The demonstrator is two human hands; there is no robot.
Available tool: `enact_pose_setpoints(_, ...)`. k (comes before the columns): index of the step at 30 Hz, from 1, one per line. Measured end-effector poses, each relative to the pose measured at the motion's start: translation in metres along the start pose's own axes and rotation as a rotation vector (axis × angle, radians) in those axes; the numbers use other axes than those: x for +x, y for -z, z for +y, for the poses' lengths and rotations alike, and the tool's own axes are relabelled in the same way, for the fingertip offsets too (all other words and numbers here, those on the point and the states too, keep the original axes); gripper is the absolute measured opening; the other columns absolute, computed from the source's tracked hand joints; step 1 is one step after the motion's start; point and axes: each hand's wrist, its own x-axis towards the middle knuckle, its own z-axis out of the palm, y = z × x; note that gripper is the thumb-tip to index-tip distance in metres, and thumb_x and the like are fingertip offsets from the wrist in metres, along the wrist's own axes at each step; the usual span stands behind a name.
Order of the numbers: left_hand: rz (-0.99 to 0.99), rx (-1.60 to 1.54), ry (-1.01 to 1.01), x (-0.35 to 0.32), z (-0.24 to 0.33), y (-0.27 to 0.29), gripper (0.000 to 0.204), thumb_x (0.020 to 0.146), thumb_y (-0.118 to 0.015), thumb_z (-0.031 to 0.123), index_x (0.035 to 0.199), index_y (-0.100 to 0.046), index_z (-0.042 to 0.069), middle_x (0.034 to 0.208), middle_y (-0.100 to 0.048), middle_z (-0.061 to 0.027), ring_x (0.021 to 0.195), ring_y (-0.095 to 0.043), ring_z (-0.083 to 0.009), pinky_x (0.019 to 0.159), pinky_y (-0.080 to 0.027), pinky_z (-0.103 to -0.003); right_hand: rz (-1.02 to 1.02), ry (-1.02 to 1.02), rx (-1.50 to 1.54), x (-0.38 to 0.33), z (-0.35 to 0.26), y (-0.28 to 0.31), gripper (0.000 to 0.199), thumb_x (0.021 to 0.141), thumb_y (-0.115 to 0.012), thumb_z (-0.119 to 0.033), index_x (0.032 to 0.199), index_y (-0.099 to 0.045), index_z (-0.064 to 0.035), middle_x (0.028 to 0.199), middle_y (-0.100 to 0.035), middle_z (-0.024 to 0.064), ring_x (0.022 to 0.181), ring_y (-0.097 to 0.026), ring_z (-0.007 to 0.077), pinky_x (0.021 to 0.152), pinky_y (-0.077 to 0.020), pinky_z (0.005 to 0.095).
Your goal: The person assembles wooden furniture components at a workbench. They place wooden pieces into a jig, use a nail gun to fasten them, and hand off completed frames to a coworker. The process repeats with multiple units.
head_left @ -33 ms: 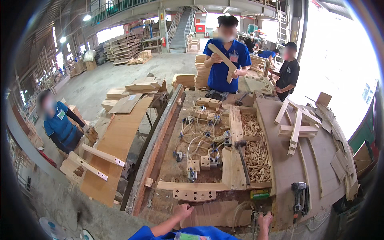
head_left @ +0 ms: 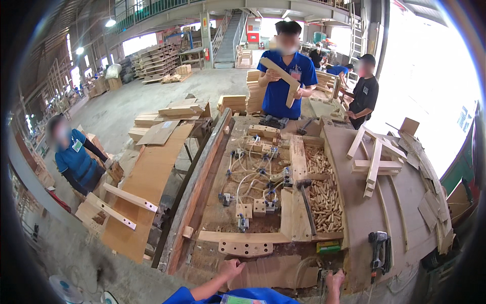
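At the near edge of a worn brown wooden workbench (head_left: pixel 202 263), the wearer's bare left hand (head_left: pixel 231 268) rests at the left end of a flat brown cardboard sheet (head_left: pixel 268 271), fingers loosely curled; whether it pinches the sheet is unclear. The bare right hand (head_left: pixel 334 278) is half-closed at the sheet's right, just beside a small metal fitting with a clear hose (head_left: pixel 322 273); whether it grips anything is hidden.

Just beyond the left hand lies a pale, curved wooden block with dark holes (head_left: pixel 246 249), apart from the fingers. Nearer the right hand is a small green-and-yellow box (head_left: pixel 329 247).

Farther in, clear air hoses (head_left: pixel 248 182) tangle among wooden blocks. On their right, a dark-headed hammer (head_left: pixel 305 195) lies beside a tray of pale wooden dowels (head_left: pixel 325 205).

Across the bench, a co-worker in a blue shirt (head_left: pixel 276 99) holds an angled pale wooden piece (head_left: pixel 283 81) in both hands.

The step appears to be a pause, with no part being worked by the wearer. Handling the curved block would call for a short forward reach of the left hand.
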Motion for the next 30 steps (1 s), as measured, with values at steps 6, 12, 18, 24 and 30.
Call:
enact_pose_setpoints(6,0.006,0.063,0.007,-0.003,-0.016,-0.003,0.048,0.092,-0.068,0.06,0.092,-0.081,0.013,0.081,-0.077,-0.0149,0.08,-0.077,-0.0369,0.073,-0.059,-0.049,-0.04,0.152,0.151,-0.005,-0.006,-0.007,0.047,0.09,-0.074,-0.027,0.127,-0.067,0.0016,0.121,-0.07,0.0319,0.12,-0.066,0.0466,0.101,-0.0526,0.0534)
enact_pose_setpoints(12,0.038,-0.016,0.021,0.002,-0.024,-0.013,0.046,0.092,-0.069,0.058,0.093,-0.081,0.013,0.083,-0.078,-0.0148,0.081,-0.076,-0.0373,0.075,-0.06,-0.049,-0.073,-0.017,0.02,-0.001,-0.005,-0.009,0.058,0.081,-0.079,-0.024,0.125,-0.064,0.0092,0.121,-0.069,0.0335,0.119,-0.065,0.0484,0.101,-0.0539,0.0529)
enact_pose_setpoints(18,0.02,0.007,0.02,0.0,-0.013,-0.012,0.044,0.092,-0.069,0.057,0.093,-0.082,0.015,0.083,-0.078,-0.0146,0.082,-0.077,-0.037,0.075,-0.06,-0.05,0.079,0.038,-0.003,0.004,0.008,-0.015,0.058,0.08,-0.078,-0.025,0.125,-0.064,0.0088,0.12,-0.07,0.033,0.117,-0.067,0.0483,0.1,-0.0546,0.0523)
enact_pose_setpoints(24,0.03,0.048,0.031,-0.003,-0.011,-0.006,0.044,0.093,-0.069,0.057,0.092,-0.082,0.015,0.082,-0.078,-0.0136,0.081,-0.077,-0.0355,0.074,-0.061,-0.049,-0.002,0.05,0.092,0.001,0.001,-0.012,0.057,0.08,-0.077,-0.022,0.126,-0.065,0.0082,0.12,-0.071,0.0321,0.116,-0.067,0.0495,0.101,-0.0542,0.0524)
enact_pose_setpoints(30,0.038,0.072,0.06,-0.008,-0.014,0.002,0.044,0.093,-0.069,0.056,0.091,-0.081,0.014,0.082,-0.078,-0.0142,0.081,-0.077,-0.0362,0.074,-0.061,-0.049,-0.175,-0.059,0.101,-0.005,-0.019,-0.009,0.067,0.085,-0.076,-0.024,0.138,-0.057,0.0137,0.134,-0.062,0.0384,0.132,-0.056,0.0515,0.113,-0.0466,0.0525)
